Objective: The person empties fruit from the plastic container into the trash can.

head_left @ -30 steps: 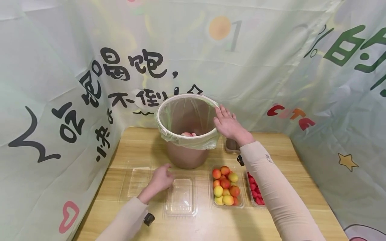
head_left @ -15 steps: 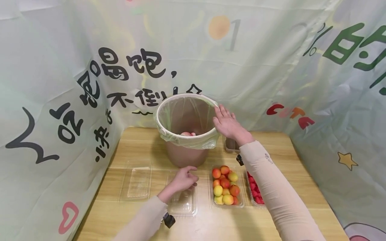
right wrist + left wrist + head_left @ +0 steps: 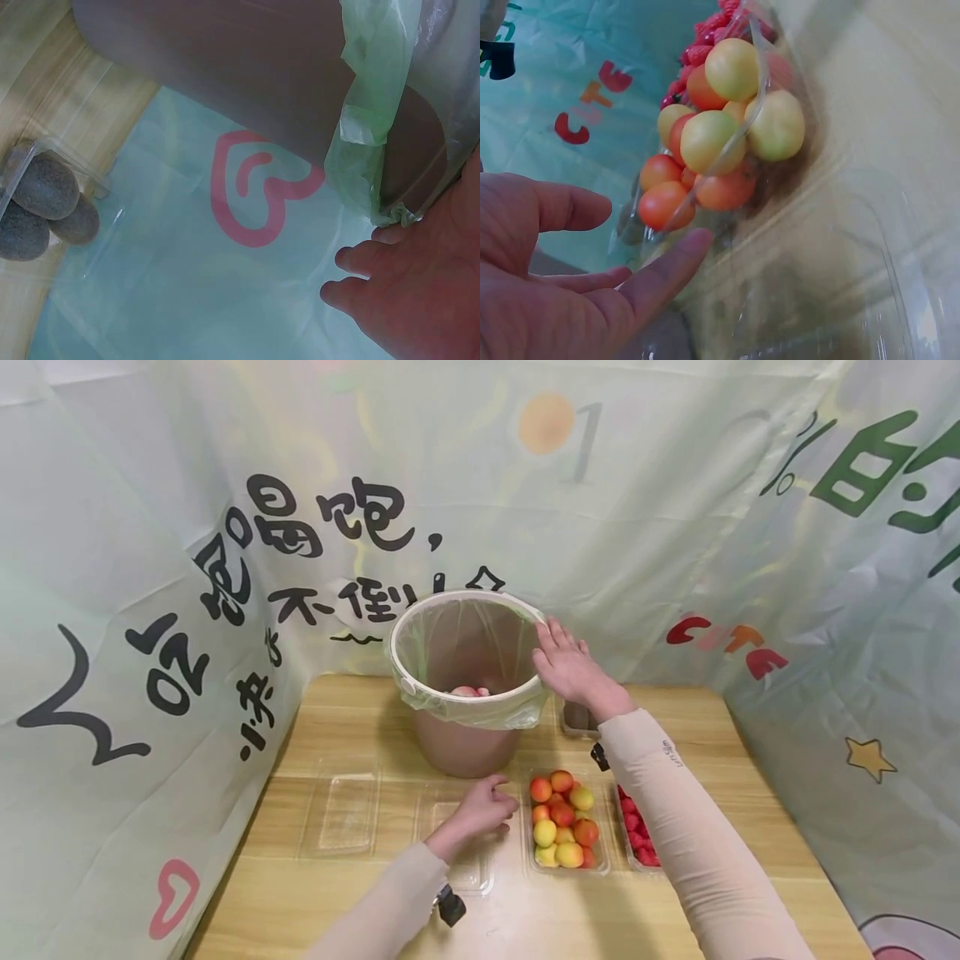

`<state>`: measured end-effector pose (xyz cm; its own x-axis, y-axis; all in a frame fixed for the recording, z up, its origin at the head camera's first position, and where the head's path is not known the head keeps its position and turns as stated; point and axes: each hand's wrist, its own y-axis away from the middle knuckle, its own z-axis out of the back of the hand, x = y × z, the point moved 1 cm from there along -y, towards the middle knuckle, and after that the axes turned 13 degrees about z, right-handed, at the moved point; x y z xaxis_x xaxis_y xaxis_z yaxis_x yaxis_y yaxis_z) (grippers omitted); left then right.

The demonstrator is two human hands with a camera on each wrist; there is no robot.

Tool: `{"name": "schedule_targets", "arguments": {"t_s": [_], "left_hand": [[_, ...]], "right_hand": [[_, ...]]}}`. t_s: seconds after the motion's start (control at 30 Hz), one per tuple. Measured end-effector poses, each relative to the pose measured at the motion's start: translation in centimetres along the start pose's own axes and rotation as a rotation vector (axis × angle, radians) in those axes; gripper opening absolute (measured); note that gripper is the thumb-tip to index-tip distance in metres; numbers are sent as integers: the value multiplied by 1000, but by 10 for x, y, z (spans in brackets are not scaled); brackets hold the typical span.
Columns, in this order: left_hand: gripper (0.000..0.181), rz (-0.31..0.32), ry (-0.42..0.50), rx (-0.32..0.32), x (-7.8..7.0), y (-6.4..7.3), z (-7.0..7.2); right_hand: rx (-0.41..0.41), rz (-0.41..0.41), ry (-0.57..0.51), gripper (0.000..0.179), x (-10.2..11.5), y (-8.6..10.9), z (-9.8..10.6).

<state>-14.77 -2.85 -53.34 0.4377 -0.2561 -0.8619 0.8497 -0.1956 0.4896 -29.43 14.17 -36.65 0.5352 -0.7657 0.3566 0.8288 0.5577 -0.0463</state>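
Observation:
My left hand (image 3: 480,808) hovers over a clear plastic box (image 3: 474,881), its fingers loosely bent and holding nothing. Just right of it stands a clear box of small round red, orange and yellow fruits (image 3: 562,831). In the left wrist view the thumb and fingers point toward these fruits (image 3: 714,142), with a gap between. My right hand (image 3: 572,672) rests with straight fingers on the right rim of a brown bin (image 3: 467,747). A thin green bag (image 3: 498,714) lines the bin and folds over its rim. Deep inside lies something pinkish (image 3: 467,692).
Another clear plastic box (image 3: 345,814) sits at the left of the wooden table (image 3: 330,710). A box of bumpy red berries (image 3: 636,835) is partly hidden under the right forearm. Brown oval fruits (image 3: 45,187) fill a clear box behind the right wrist. Printed cloth walls surround the table.
My left hand has moved right across the clear box toward the round fruits. The right hand has stayed on the bin's rim.

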Motion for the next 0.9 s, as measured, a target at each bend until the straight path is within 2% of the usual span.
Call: {"name": "schedule_targets", "arguments": {"t_s": [0.1, 0.33, 0.5, 0.73, 0.9], "left_hand": [[70, 12, -19, 2, -2, -5, -8], [76, -9, -129, -33, -2, -13, -26], [78, 23, -164, -48, 4, -18, -36], [64, 64, -180, -77, 5, -20, -45], [52, 79, -150, -53, 6, -19, -46]], "right_hand": [[-4, -2, 1, 71, -1, 1, 1], [8, -5, 4, 70, -1, 1, 1], [6, -8, 6, 70, 0, 1, 1], [8, -8, 14, 70, -1, 0, 1], [13, -9, 12, 70, -1, 1, 1]]}}
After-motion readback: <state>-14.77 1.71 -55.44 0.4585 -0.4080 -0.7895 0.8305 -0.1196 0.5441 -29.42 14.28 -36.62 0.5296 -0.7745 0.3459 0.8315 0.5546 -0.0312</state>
